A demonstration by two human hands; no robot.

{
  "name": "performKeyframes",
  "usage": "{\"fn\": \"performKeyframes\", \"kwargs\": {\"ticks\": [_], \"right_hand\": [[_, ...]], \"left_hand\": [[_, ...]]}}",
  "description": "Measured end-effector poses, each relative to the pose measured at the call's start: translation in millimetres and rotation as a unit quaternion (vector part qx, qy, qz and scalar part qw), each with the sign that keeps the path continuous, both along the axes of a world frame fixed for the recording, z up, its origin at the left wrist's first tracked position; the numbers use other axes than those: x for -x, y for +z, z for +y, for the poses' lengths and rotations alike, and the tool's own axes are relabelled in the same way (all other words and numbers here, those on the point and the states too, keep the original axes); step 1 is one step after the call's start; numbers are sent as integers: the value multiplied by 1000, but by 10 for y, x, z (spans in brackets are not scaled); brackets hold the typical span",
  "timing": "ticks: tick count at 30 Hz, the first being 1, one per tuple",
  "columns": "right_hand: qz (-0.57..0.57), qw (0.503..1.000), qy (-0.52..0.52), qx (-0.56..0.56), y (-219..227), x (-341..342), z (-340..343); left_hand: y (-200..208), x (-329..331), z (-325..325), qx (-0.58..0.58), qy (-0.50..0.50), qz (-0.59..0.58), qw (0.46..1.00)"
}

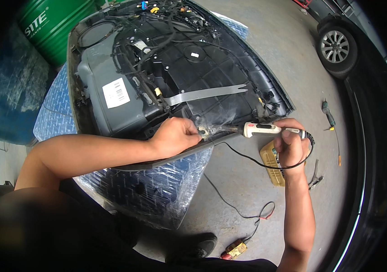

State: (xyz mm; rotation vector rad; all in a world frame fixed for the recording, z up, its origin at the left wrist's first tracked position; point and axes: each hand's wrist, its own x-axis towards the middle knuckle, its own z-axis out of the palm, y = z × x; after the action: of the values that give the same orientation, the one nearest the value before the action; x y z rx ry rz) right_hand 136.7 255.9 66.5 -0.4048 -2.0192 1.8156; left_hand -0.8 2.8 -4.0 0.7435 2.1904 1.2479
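Note:
My right hand (292, 144) is closed around the white handle of a soldering iron (262, 130), from which a black cord loops down past the wrist. The iron's metal tip points left, at the near edge of a black car door panel (216, 68). Pale smoke rises around the tip, over a small yellowish-white spot (204, 133). Beside that spot my left hand (176, 136) is pinched, its fingertips close to the tip; what they hold, if anything, is too small to name. A flat grey pry bar with a forked end (207, 94) lies across the panel.
The panel rests on plastic-wrapped blue padding (157, 195). A yellow container (269, 165), pliers (315, 181) and a green-handled tool (327, 113) are on the floor to the right. A cable (229, 208) runs to a yellow-red device (235, 249). Green (62, 27) and blue (16, 86) drums stand left; a dark car (361, 136) stands right.

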Motion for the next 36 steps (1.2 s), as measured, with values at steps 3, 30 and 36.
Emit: {"fn": "performKeyframes", "kwargs": {"ticks": [3, 30, 36], "right_hand": [[15, 999, -30, 17, 12, -12, 25], [3, 1000, 0, 22, -131, -114, 83], [10, 1000, -27, 2, -14, -183, 104]], "left_hand": [[-98, 22, -6, -23, -7, 3, 1000], [-52, -12, -10, -20, 3, -33, 999], [-81, 1, 7, -13, -1, -16, 1000]]}}
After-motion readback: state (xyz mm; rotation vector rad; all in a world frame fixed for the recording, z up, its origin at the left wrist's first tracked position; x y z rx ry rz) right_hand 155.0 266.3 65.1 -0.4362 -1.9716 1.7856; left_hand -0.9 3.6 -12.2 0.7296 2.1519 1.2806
